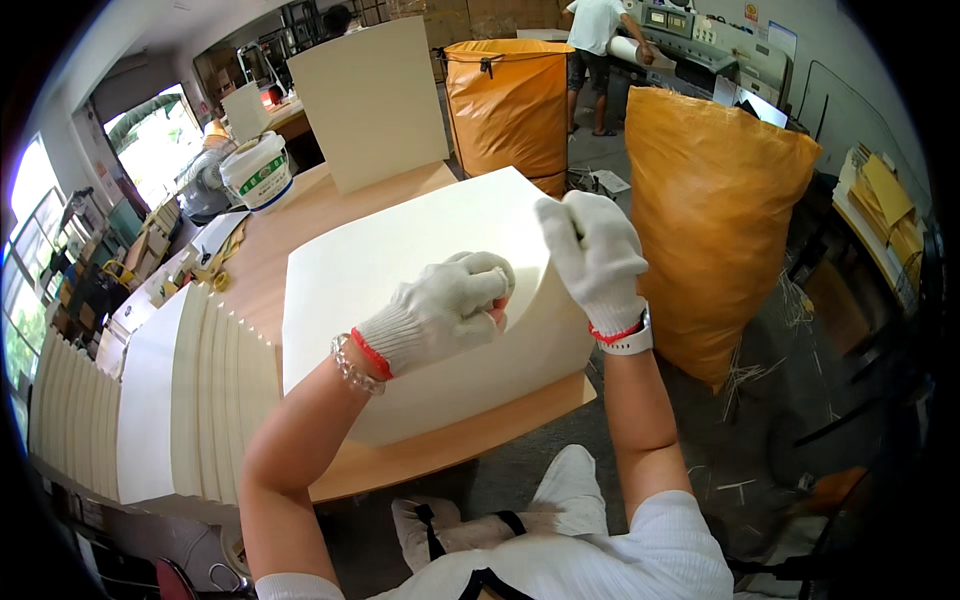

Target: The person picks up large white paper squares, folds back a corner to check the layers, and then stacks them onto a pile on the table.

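A large white block or stack of sheets [400, 240] with a smooth top lies on the wooden table in front of me. My left hand [440, 305], in a white knitted glove with a red cuff, is over its middle. The fingers are curled in, with bare fingertips showing; what they hold, if anything, is hidden. At the right edge of the block, my right hand [597, 250] wears a matching glove and is closed, its knuckles up. I cannot make out anything between its fingers. A white watch sits on the right wrist and a clear bead bracelet on the left.
Cream boards [215, 390] stand in a row at the left. A tall cream panel [375, 105] and a white bucket [257, 172] are on the table [290, 225]. Large orange bags [715, 215] stand on the right. A person [600, 50] works at a machine behind.
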